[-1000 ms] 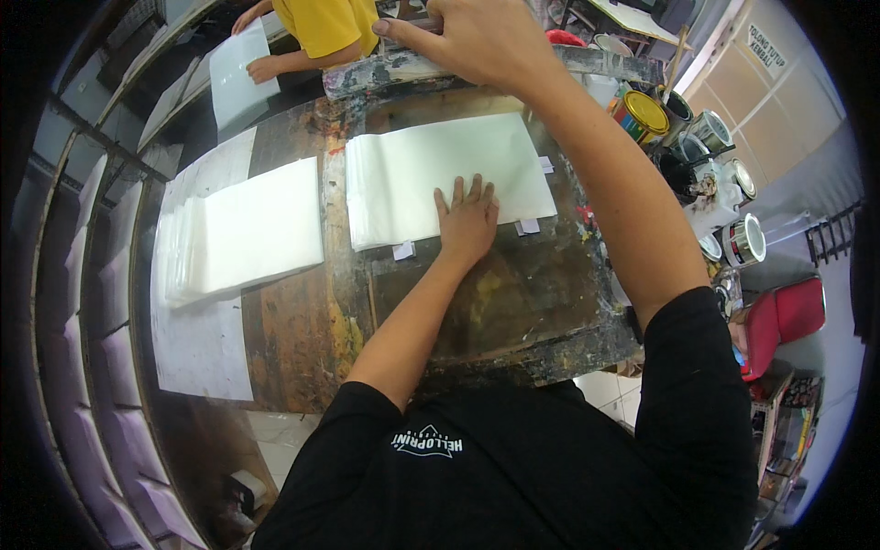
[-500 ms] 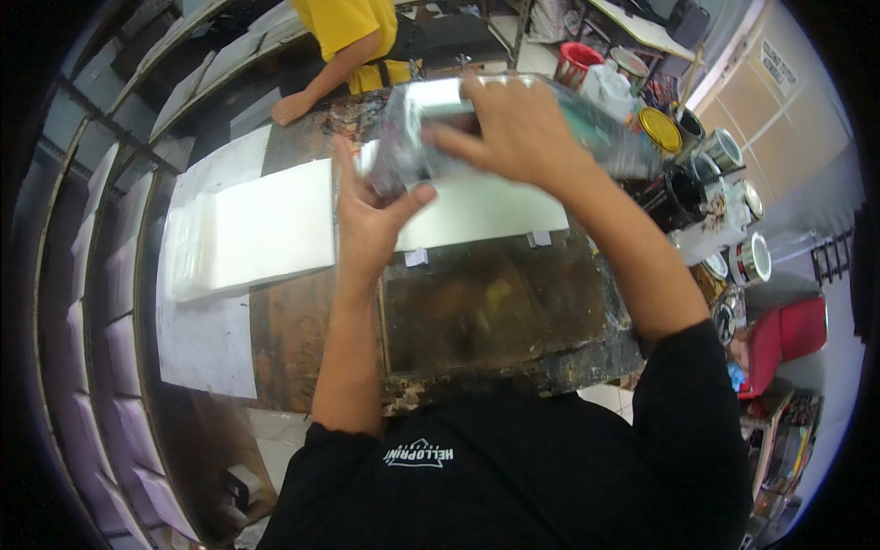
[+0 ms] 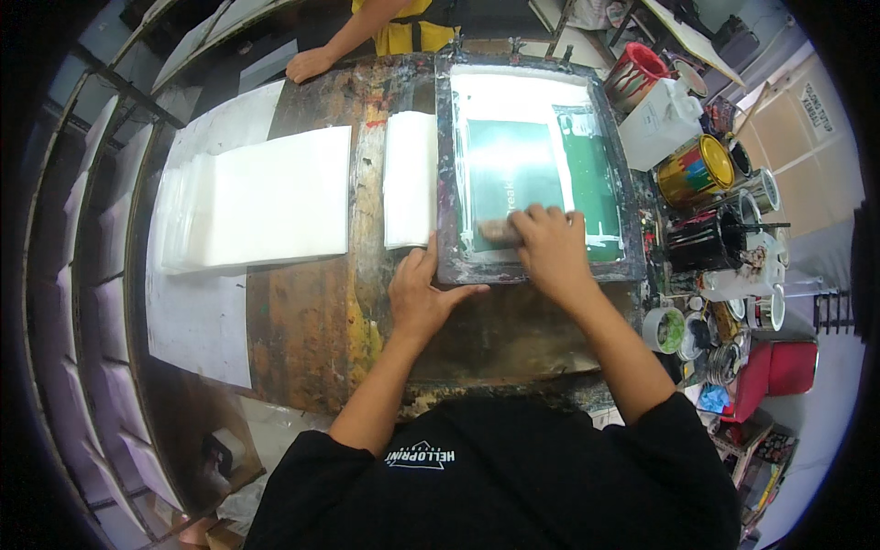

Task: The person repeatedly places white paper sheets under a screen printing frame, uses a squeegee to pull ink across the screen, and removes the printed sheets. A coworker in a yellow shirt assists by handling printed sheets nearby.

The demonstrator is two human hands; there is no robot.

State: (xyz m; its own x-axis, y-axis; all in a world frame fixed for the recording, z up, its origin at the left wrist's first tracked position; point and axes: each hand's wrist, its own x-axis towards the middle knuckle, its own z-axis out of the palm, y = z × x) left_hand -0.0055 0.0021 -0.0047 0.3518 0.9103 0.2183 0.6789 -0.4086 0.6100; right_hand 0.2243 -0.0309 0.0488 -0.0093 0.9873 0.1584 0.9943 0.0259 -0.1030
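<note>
Screen frame (image 3: 536,174) now flat on the bench (image 3: 312,312), upper centre of the frame, where half a second back it hung lifted between both hands and a second back only white sheets lay there. Green mesh with a pale printed patch facing up inside it. Right hand (image 3: 548,249) curled shut over a squeegee (image 3: 500,231) at the near edge of the mesh, fingers wrapped across the top of the blade. Left hand (image 3: 423,295) spread open and pressed flat, fingertips against the frame's lower left corner, thumb along its near rail, holding it still rather than gripping.

Stack of white sheets (image 3: 411,179) peeking out from under the frame's left side, middle of the picture; wider pile of white sheets (image 3: 266,197) further left, apart from it. Paint tins (image 3: 697,170) and a red bucket (image 3: 637,73) crowded at the upper right, a roll of tape (image 3: 665,330) lower right. Another person's hand (image 3: 310,64) resting on the bench edge at the upper left.

Judging by the change: frame lowered and seated over a fresh sheet, squeegee in place at the near end, so the pass across the mesh seems about due.
</note>
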